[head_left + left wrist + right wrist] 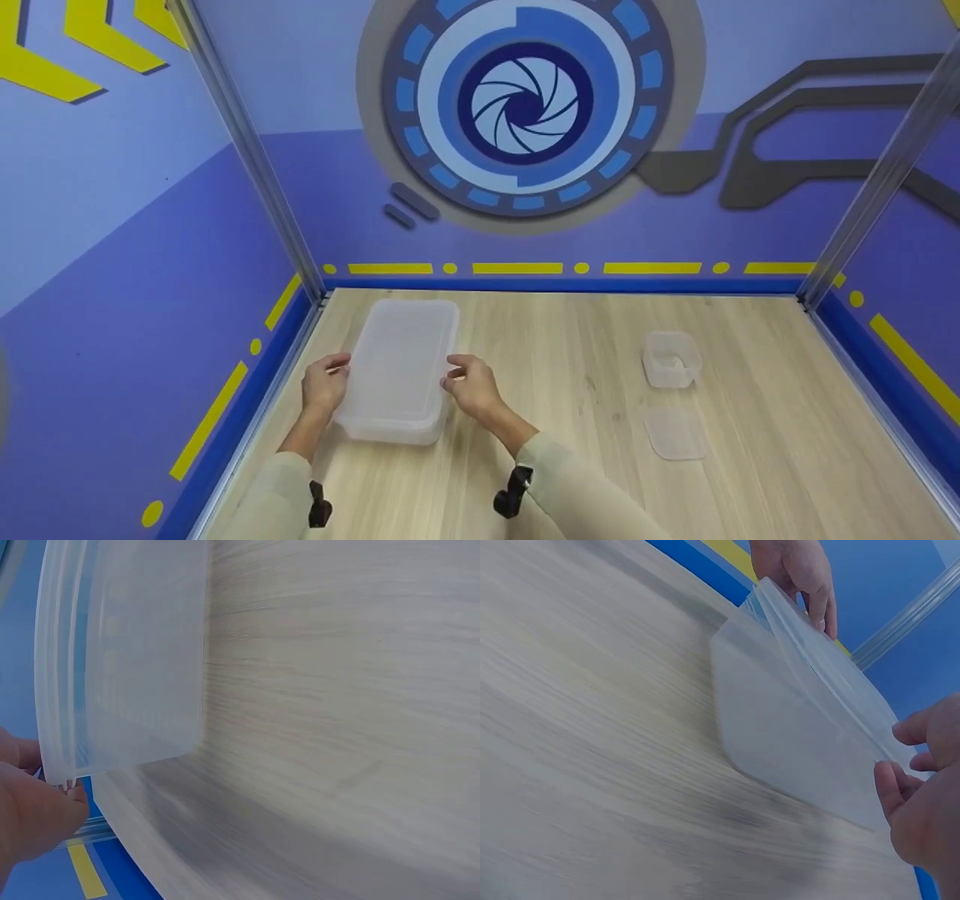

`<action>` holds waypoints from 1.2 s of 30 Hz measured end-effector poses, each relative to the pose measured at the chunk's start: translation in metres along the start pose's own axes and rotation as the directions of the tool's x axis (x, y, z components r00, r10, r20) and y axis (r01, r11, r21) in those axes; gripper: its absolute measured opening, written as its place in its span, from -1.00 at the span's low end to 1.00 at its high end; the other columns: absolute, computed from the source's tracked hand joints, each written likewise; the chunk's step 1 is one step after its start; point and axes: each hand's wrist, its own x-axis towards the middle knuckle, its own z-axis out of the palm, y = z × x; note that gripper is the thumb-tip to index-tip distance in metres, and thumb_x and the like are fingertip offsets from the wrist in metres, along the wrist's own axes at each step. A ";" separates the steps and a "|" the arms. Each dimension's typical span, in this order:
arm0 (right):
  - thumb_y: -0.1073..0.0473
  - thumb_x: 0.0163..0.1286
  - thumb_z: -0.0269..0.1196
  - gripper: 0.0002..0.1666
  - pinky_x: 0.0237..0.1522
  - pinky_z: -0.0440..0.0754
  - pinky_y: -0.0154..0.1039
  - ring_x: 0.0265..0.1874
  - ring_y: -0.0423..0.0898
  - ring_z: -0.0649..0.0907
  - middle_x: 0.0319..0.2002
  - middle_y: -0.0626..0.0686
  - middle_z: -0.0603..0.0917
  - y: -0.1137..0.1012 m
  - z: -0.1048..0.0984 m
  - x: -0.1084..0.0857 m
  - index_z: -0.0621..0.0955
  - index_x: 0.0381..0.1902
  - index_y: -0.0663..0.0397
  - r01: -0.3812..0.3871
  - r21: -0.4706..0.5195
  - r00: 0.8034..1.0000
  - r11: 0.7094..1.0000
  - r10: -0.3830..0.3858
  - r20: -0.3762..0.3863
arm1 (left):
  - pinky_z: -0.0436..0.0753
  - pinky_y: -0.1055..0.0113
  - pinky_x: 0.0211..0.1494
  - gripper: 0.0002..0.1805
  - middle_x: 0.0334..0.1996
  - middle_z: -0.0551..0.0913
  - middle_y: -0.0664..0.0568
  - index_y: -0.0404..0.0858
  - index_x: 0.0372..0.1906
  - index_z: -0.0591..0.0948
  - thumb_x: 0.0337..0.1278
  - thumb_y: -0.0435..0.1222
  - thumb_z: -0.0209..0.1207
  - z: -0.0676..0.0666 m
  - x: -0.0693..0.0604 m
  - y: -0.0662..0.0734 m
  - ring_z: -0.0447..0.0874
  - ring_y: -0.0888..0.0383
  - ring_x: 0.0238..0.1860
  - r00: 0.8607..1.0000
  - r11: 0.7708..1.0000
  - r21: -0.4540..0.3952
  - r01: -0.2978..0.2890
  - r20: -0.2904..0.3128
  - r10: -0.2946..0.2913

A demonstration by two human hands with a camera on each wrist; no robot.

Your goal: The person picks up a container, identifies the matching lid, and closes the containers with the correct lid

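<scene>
Over the near edge of the table (570, 465) reach two pale sleeves (592, 487), and toward the right edge a translucent lid (675, 433) lies flat. Left hand (325, 382): thumb and fingers nearly closed, pinching the rim of the large lidded box (401, 367)! Right hand (474, 384): fingers bent around the opposite rim, slightly parted. That box is by the left edge, stretching toward the far left corner. Just beyond the translucent lid, a small tub (671, 371) stands upright, uncovered. Behind the far edge, a blue-purple wall (525, 249).
</scene>
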 end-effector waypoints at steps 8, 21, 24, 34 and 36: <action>0.37 0.46 0.32 -0.41 0.06 0.71 -0.02 0.16 0.22 0.63 0.35 0.32 0.50 0.006 0.005 -0.001 0.50 0.39 0.48 0.071 -0.087 0.997 0.994 -0.070 0.015 | 0.59 -0.08 0.31 -0.63 0.22 0.64 -0.36 -0.49 0.28 0.62 0.49 -0.51 0.05 0.002 0.001 -0.001 0.59 -0.28 0.29 1.000 1.000 -0.022 0.001 0.004 -0.001; 0.30 0.54 0.28 -0.41 0.09 0.71 0.07 0.15 0.30 0.65 0.27 0.35 0.55 0.009 0.002 -0.002 0.46 0.41 0.50 0.115 -0.201 0.992 0.973 -0.101 0.076 | 0.57 -0.13 0.33 -0.63 0.23 0.63 -0.37 -0.48 0.28 0.60 0.50 -0.54 0.00 0.011 -0.001 -0.006 0.58 -0.31 0.29 0.999 0.999 -0.030 -0.033 -0.033 0.032; 0.30 0.54 0.28 -0.41 0.05 0.73 0.05 0.12 0.28 0.67 0.24 0.35 0.57 0.010 0.003 -0.004 0.46 0.40 0.52 0.123 -0.208 0.991 0.970 -0.110 0.073 | 0.57 -0.14 0.33 -0.63 0.22 0.63 -0.37 -0.47 0.28 0.59 0.51 -0.54 0.01 0.013 -0.001 -0.010 0.59 -0.31 0.28 0.999 0.999 -0.024 -0.036 -0.038 0.035; 0.34 0.54 0.28 -0.38 -0.10 0.76 -0.11 0.03 0.13 0.71 0.22 0.34 0.57 0.011 0.007 -0.009 0.42 0.44 0.52 0.098 -0.116 0.994 0.988 -0.093 0.050 | 0.59 -0.15 0.26 -0.63 0.19 0.64 -0.38 -0.48 0.27 0.60 0.49 -0.55 0.00 0.014 -0.002 -0.011 0.61 -0.30 0.22 0.996 0.997 -0.016 -0.072 -0.054 0.071; 0.33 0.55 0.28 -0.38 -0.10 0.76 -0.12 0.03 0.12 0.71 0.22 0.33 0.57 0.011 0.008 -0.008 0.41 0.45 0.52 0.095 -0.106 0.995 0.990 -0.091 0.049 | 0.60 -0.14 0.25 -0.63 0.19 0.64 -0.37 -0.48 0.27 0.60 0.49 -0.55 0.00 0.013 -0.003 -0.010 0.62 -0.29 0.21 0.995 0.997 -0.015 -0.080 -0.063 0.079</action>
